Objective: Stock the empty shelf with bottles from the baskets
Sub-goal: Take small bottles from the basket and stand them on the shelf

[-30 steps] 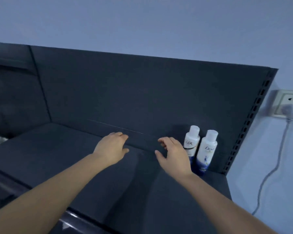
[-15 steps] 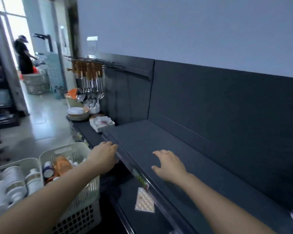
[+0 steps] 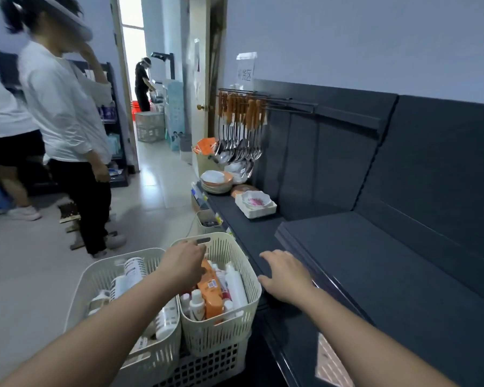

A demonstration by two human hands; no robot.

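a dim indoor room with a cool, bluish-grey cast. the brightest spot is the open doorway [image 3: 133, 65], where daylight is blown out to near white. just in front of the doorway the tiled floor [image 3: 151, 177] carries a pale sheen. left of the doorway a person in a white shirt [image 3: 65, 107] is smeared by motion blur. right of the doorway the hanging ladles [image 3: 241, 152] catch small glints. further right of it the dark shelf [image 3: 389, 261] soaks up light and shows little detail. nearer the camera than the doorway, the baskets [image 3: 221, 336] are evenly lit, their labels soft and unreadable. wide-angle bending tilts the doorway frame.
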